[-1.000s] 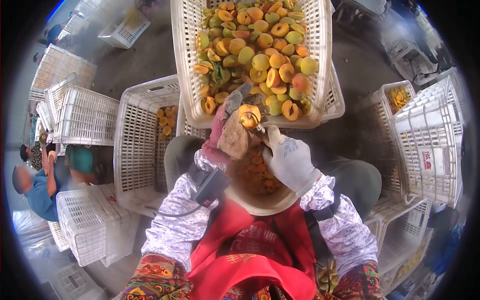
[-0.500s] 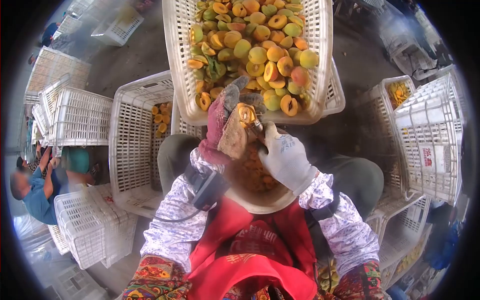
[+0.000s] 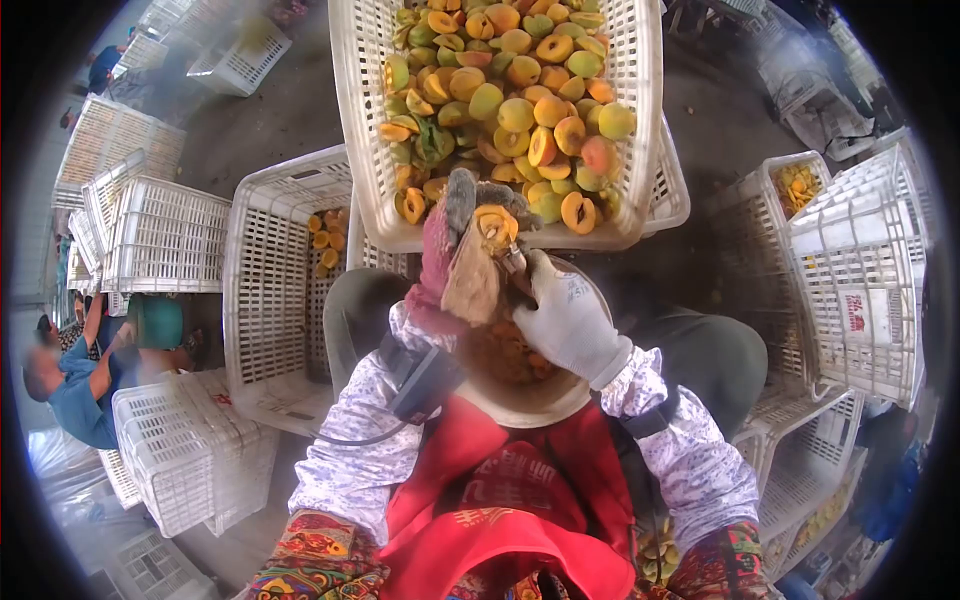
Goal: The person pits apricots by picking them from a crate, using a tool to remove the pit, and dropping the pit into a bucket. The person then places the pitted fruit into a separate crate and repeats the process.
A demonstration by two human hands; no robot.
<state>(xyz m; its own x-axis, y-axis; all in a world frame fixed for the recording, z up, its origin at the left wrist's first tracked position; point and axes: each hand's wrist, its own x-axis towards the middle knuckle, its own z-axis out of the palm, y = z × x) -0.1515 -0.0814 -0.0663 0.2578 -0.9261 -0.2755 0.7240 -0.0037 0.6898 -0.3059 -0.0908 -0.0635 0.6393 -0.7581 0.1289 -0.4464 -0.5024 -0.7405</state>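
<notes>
My left hand (image 3: 455,255), in a worn pink and grey glove, holds a halved orange fruit (image 3: 495,228) with its cut face up. In a white glove, my right hand (image 3: 570,315) grips a small metal tool (image 3: 514,260), whose tip touches the fruit's cut face. Both hands are over a round bucket (image 3: 535,412) between my knees, with orange pieces inside. Just beyond them is a white crate (image 3: 650,120) full of whole and halved yellow-orange fruit (image 3: 515,115).
To the left, a white crate (image 3: 238,300) holds a few halves. Stacked crates (image 3: 165,235) stand farther left, near a person in a blue shirt (image 3: 80,395). More crates (image 3: 865,280) are on the right, one with yellow fruit (image 3: 797,188).
Both hands have shifted slightly, and the fruit half has turned a little against the tool tip. The person at left has moved their arms.
</notes>
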